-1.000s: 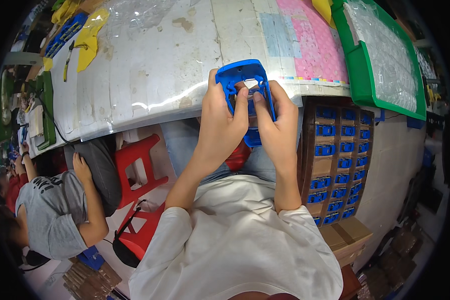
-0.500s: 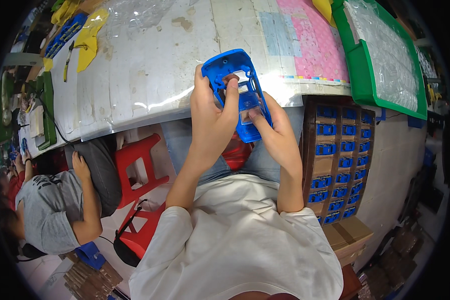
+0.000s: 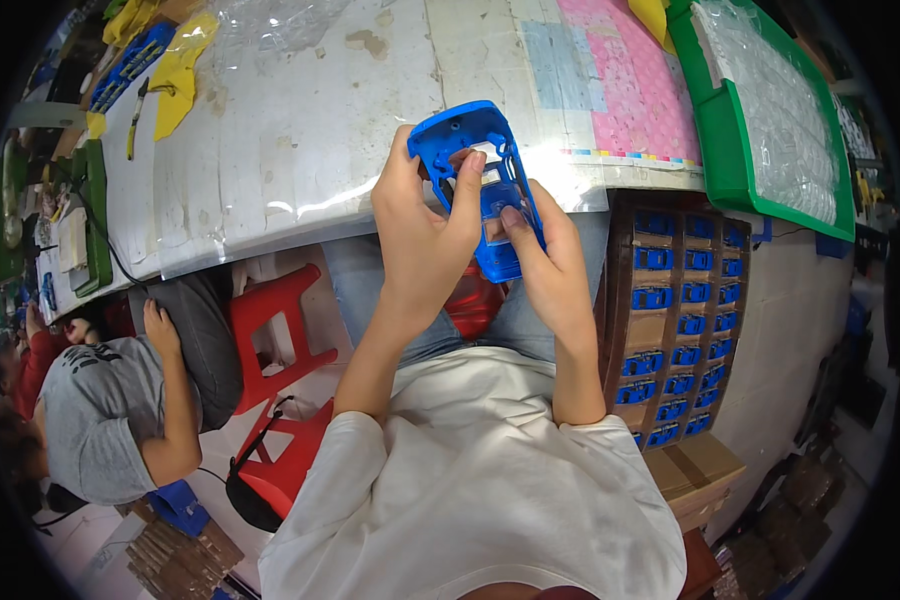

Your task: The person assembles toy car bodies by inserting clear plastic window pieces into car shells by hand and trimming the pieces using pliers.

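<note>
Between my two hands, over the table's near edge, is a blue plastic toy car body shell (image 3: pixel 494 198), its hollow inside facing up and tilted toward me. Pale and clear pieces, which look like window parts, show inside it. My left hand (image 3: pixel 422 228) grips the shell's left side, fingers behind it and thumb reaching into the inside near the upper window area. My right hand (image 3: pixel 552 268) holds the lower right side, its thumb pressed on the inside by a clear window. The fingers behind the shell are hidden.
The white table (image 3: pixel 320 130) spreads ahead. A green crate (image 3: pixel 728 150) with clear plastic parts stands right; below it, a compartmented cardboard box (image 3: pixel 625 330) holds several blue toy cars. A yellow-handled knife (image 3: pixel 133 135) lies left. Red stools (image 3: pixel 270 330) and a seated person (image 3: pixel 120 400) are left.
The shell has shifted slightly and turned a little more upright. My right thumb has slid a short way up along its inside; both hands keep their hold.
</note>
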`<state>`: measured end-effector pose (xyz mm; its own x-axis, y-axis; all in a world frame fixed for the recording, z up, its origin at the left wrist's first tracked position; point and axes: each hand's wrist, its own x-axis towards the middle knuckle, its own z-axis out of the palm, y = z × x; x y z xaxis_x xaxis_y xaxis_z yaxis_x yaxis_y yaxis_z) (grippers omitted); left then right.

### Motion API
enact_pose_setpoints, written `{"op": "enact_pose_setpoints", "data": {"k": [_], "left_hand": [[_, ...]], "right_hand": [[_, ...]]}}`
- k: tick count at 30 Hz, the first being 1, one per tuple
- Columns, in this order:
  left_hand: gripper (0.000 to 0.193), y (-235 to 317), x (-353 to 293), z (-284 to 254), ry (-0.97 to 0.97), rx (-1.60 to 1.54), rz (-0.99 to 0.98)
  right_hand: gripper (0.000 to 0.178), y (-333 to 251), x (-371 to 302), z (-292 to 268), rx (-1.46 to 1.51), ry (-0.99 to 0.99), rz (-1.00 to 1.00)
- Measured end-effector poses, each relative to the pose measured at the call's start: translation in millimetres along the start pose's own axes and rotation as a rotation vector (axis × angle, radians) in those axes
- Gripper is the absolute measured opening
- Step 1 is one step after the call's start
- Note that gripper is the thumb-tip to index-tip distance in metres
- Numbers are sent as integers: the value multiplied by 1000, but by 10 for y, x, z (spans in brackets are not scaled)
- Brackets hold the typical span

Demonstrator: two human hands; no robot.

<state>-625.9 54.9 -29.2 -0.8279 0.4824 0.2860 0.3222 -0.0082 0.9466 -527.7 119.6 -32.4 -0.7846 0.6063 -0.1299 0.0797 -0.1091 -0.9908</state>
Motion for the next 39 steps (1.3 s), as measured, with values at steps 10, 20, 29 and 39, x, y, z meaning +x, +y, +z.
{"op": "enact_pose_setpoints", "data": {"k": [10,20,29,39], "left_hand": [[25,-49,-220,10,-184,-405,-286],[26,-73,-277,27,-194,-506,-374],[22,-82,-306,57,-148,-522,-331],[26,12,-334,15,-187,-501,-347]], "right_hand": [[15,37,22,6,-26,78,-149],[17,25,-1,56,-7,115,-138],[21,18,-62,110,-107,177,-179],[14,34,-47,107,25,145,-175]]}}
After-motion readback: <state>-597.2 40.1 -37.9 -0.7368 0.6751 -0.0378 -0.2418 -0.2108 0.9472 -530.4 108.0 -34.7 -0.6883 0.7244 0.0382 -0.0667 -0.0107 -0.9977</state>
